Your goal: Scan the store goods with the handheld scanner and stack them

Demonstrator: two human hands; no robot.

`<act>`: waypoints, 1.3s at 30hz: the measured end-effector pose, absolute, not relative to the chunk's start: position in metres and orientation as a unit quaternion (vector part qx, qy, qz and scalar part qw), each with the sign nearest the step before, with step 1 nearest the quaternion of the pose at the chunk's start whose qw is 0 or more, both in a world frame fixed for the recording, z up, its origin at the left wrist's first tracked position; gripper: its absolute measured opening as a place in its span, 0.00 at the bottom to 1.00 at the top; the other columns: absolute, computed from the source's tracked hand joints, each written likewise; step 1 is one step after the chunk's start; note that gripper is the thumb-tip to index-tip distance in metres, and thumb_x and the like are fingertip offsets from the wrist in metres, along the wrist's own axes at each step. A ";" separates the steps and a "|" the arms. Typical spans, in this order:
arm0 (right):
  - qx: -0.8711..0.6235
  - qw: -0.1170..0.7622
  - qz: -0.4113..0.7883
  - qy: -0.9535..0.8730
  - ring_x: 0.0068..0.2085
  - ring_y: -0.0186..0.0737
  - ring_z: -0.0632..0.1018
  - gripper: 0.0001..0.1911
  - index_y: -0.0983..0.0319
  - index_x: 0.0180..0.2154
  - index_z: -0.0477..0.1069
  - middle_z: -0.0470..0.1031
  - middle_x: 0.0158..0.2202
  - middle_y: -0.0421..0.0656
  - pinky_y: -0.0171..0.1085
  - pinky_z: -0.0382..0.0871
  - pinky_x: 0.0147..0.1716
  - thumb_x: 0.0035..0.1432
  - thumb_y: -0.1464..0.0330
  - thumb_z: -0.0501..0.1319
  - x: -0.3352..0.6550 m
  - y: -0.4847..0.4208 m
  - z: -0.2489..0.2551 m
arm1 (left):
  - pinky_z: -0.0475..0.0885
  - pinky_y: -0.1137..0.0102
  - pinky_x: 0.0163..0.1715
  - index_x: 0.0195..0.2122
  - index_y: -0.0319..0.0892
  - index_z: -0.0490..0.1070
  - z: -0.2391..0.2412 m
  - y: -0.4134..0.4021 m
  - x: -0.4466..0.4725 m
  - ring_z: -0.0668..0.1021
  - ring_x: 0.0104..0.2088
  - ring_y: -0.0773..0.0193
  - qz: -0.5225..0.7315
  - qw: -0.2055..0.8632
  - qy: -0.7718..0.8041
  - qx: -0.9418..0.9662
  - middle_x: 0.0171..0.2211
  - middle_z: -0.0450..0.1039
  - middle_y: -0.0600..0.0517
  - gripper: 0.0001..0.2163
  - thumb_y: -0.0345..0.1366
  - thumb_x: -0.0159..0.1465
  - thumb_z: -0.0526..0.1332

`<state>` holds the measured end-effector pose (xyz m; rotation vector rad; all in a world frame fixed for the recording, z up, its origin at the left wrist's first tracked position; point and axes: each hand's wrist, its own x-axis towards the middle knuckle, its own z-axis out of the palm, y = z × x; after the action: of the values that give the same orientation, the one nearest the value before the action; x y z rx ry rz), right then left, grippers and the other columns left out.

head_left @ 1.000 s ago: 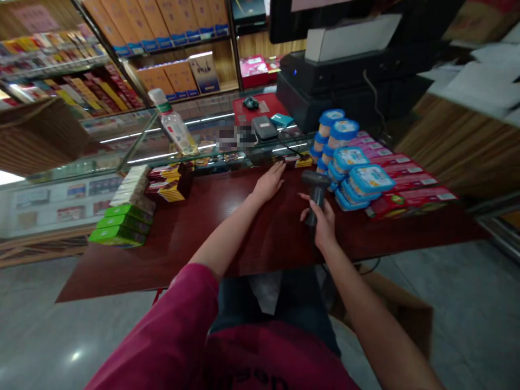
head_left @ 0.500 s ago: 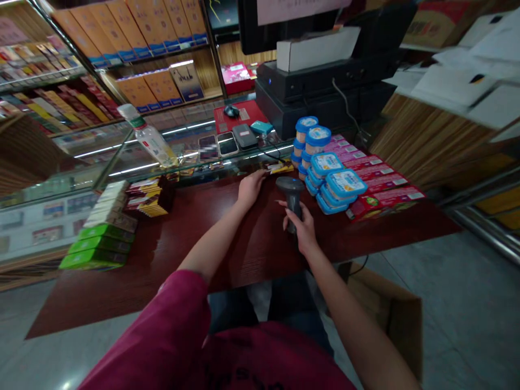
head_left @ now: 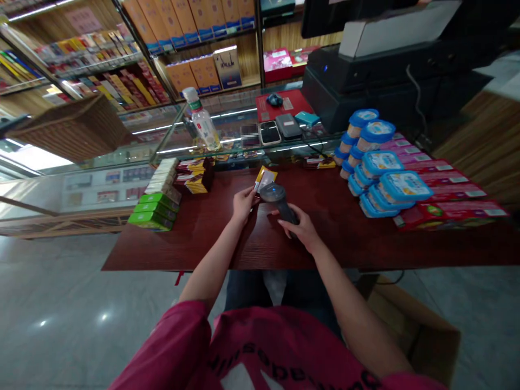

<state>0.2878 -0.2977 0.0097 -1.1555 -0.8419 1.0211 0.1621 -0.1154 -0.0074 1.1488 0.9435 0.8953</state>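
While the right hand is gripping a barcode scanner above the dark-red counter, the left hand is pinching a yellow packet, its lower end being partly hidden behind the scanner.

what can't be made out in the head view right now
In the head view:
- Packet: lower part hidden by the left hand and the scanner; its print is too small and blurred.
- Scanner grip: partly covered by the right hand.
- Monitor: cut off by the top edge.
- Item beside the phone: masked by pixelation.
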 end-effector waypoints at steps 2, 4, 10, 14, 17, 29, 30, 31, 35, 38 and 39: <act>-0.518 0.622 0.447 -0.380 0.18 0.30 0.69 0.27 0.56 0.51 0.73 0.84 0.48 0.46 0.36 0.63 0.16 0.51 0.58 0.74 0.287 -0.298 0.009 | 0.80 0.70 0.41 0.49 0.37 0.82 -0.009 -0.118 0.157 0.82 0.35 0.67 0.409 0.647 0.404 0.501 0.39 0.83 0.50 0.14 0.37 0.64 0.69; -0.525 0.614 0.447 -0.385 0.18 0.31 0.70 0.26 0.56 0.52 0.72 0.84 0.49 0.47 0.37 0.64 0.17 0.52 0.60 0.74 0.287 -0.299 0.010 | 0.80 0.71 0.40 0.48 0.37 0.83 -0.012 -0.120 0.157 0.83 0.35 0.66 0.421 0.639 0.399 0.506 0.40 0.83 0.49 0.13 0.37 0.64 0.68; -0.543 0.599 0.445 -0.385 0.19 0.32 0.70 0.29 0.56 0.55 0.71 0.83 0.50 0.47 0.38 0.66 0.19 0.53 0.61 0.73 0.285 -0.303 0.015 | 0.80 0.68 0.40 0.49 0.37 0.83 -0.015 -0.123 0.156 0.84 0.36 0.61 0.428 0.621 0.380 0.536 0.40 0.85 0.46 0.15 0.39 0.64 0.68; -0.545 0.603 0.434 -0.388 0.21 0.32 0.71 0.28 0.57 0.53 0.72 0.83 0.51 0.48 0.39 0.68 0.22 0.52 0.58 0.74 0.284 -0.305 0.016 | 0.79 0.60 0.50 0.52 0.39 0.82 -0.004 -0.111 0.123 0.84 0.48 0.53 0.456 0.517 0.410 0.597 0.49 0.84 0.45 0.15 0.38 0.66 0.67; -0.542 0.594 0.441 -0.398 0.22 0.33 0.72 0.26 0.58 0.52 0.74 0.83 0.50 0.48 0.39 0.70 0.24 0.54 0.56 0.73 0.280 -0.300 0.019 | 0.76 0.60 0.57 0.52 0.43 0.82 0.016 -0.094 0.075 0.83 0.52 0.52 0.483 0.362 0.418 0.679 0.50 0.84 0.48 0.13 0.36 0.68 0.65; -0.503 0.579 0.491 -0.413 0.21 0.33 0.72 0.24 0.59 0.49 0.75 0.83 0.50 0.49 0.39 0.68 0.24 0.53 0.57 0.73 0.229 -0.257 0.017 | 0.57 0.50 0.72 0.54 0.46 0.80 0.081 -0.027 -0.046 0.72 0.67 0.53 0.246 0.006 0.450 0.859 0.59 0.78 0.45 0.18 0.26 0.68 0.57; -0.508 0.576 0.487 -0.416 0.21 0.33 0.72 0.25 0.59 0.50 0.74 0.83 0.50 0.49 0.40 0.68 0.24 0.53 0.57 0.74 0.228 -0.257 0.015 | 0.55 0.49 0.73 0.54 0.46 0.80 0.081 -0.022 -0.045 0.72 0.66 0.52 0.235 -0.004 0.456 0.859 0.58 0.79 0.44 0.18 0.26 0.68 0.57; -0.513 0.573 0.482 -0.419 0.21 0.34 0.72 0.27 0.58 0.51 0.74 0.83 0.49 0.49 0.40 0.68 0.24 0.52 0.57 0.74 0.227 -0.258 0.014 | 0.53 0.49 0.73 0.52 0.45 0.81 0.081 -0.018 -0.044 0.73 0.66 0.51 0.232 -0.008 0.462 0.856 0.57 0.79 0.42 0.17 0.26 0.68 0.57; -0.529 0.556 0.471 -0.434 0.21 0.36 0.72 0.28 0.57 0.53 0.74 0.84 0.49 0.49 0.42 0.69 0.23 0.52 0.57 0.74 0.227 -0.260 0.011 | 0.51 0.47 0.74 0.50 0.42 0.81 0.078 -0.009 -0.036 0.71 0.67 0.50 0.247 -0.001 0.485 0.839 0.54 0.80 0.39 0.18 0.25 0.69 0.53; -0.534 0.550 0.468 -0.441 0.21 0.36 0.72 0.28 0.57 0.53 0.74 0.84 0.48 0.49 0.42 0.69 0.23 0.52 0.57 0.74 0.227 -0.260 0.011 | 0.50 0.46 0.74 0.59 0.40 0.76 0.072 -0.014 -0.030 0.66 0.71 0.51 0.261 0.001 0.488 0.833 0.61 0.75 0.39 0.21 0.25 0.71 0.50; -0.534 0.549 0.468 -0.440 0.21 0.36 0.72 0.28 0.57 0.53 0.74 0.84 0.48 0.49 0.42 0.69 0.23 0.52 0.57 0.74 0.227 -0.260 0.011 | 0.50 0.48 0.74 0.63 0.39 0.73 0.069 -0.017 -0.028 0.64 0.72 0.51 0.266 0.000 0.487 0.832 0.64 0.72 0.39 0.23 0.26 0.71 0.49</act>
<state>0.2272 -0.2601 0.0110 -1.2652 -1.0427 1.1071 -0.0278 -0.0174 0.0693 2.6150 1.5289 0.8350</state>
